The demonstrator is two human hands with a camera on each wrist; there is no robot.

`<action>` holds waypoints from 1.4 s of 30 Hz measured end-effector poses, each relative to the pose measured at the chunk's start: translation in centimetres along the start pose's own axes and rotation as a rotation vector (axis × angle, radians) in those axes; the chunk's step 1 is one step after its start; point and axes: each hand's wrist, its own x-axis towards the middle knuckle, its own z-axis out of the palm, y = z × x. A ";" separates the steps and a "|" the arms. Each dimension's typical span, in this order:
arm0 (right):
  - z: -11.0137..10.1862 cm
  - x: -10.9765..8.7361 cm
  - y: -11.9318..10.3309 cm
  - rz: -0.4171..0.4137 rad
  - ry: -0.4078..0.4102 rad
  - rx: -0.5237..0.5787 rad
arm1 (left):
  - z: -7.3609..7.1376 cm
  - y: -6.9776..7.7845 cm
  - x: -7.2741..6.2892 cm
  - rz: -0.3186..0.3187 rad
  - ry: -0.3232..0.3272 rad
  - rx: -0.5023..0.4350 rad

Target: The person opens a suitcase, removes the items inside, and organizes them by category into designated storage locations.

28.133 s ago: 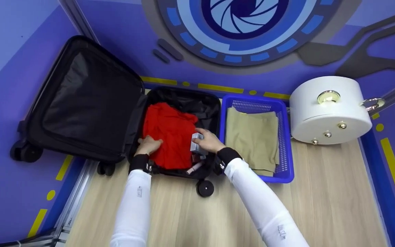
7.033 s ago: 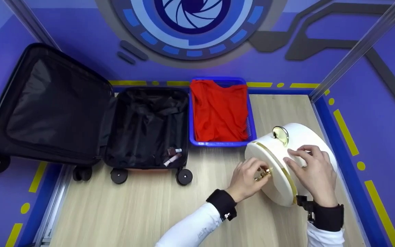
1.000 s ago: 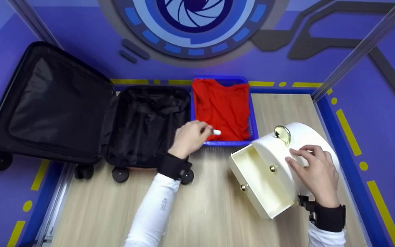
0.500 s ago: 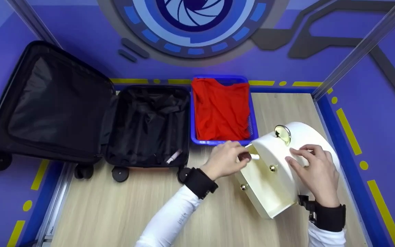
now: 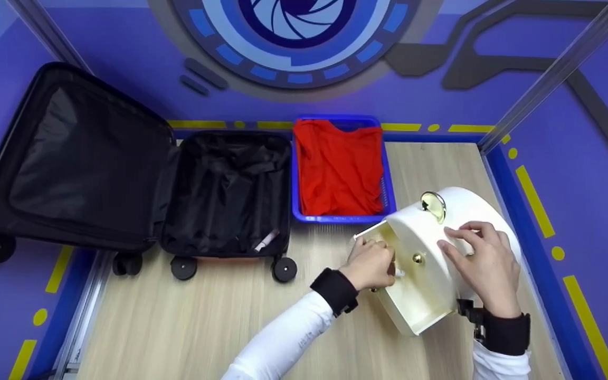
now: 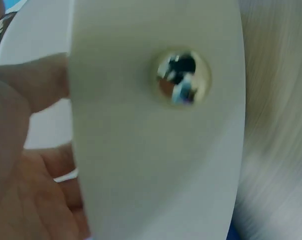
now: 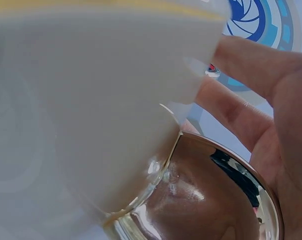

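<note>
My left hand point(image 5: 371, 266) reaches into the pulled-out drawer point(image 5: 419, 311) of a white organizer box point(image 5: 475, 208). It holds a small nail polish bottle point(image 5: 399, 273); only the white cap shows. In the left wrist view, the drawer front point(image 6: 136, 155) with its gold knob point(image 6: 183, 77) blocks the bottle, and some fingers lie behind it. My right hand point(image 5: 488, 261) rests on the side of the organizer, fingers bent and fingertips spread on it. In the right wrist view, a gold handle point(image 7: 190, 195) sits close to the palm.
An open black suitcase point(image 5: 230, 195) stands at left, a pink tube point(image 5: 267, 240) in its lower corner. Behind the organizer, a blue basket point(image 5: 386, 190) holds a red garment point(image 5: 341, 163). Walls edge the wooden floor point(image 5: 188, 327) at the back and both sides.
The red garment went from suitcase to basket, and the organizer's drawer was opened. In the last second, my left hand carried the bottle right, from near the suitcase into the drawer. My right hand stayed put.
</note>
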 end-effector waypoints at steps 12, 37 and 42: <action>0.0 0.0 0.0 0.004 -0.008 -0.002 | 1.3 2.4 1.8 -0.229 -0.113 0.146; -0.1 0.1 0.0 0.019 -0.012 0.002 | 2.8 -0.8 -2.8 0.157 0.676 -0.363; 0.0 0.1 0.0 0.016 -0.006 0.006 | 4.2 -1.7 -4.9 0.108 0.770 -0.512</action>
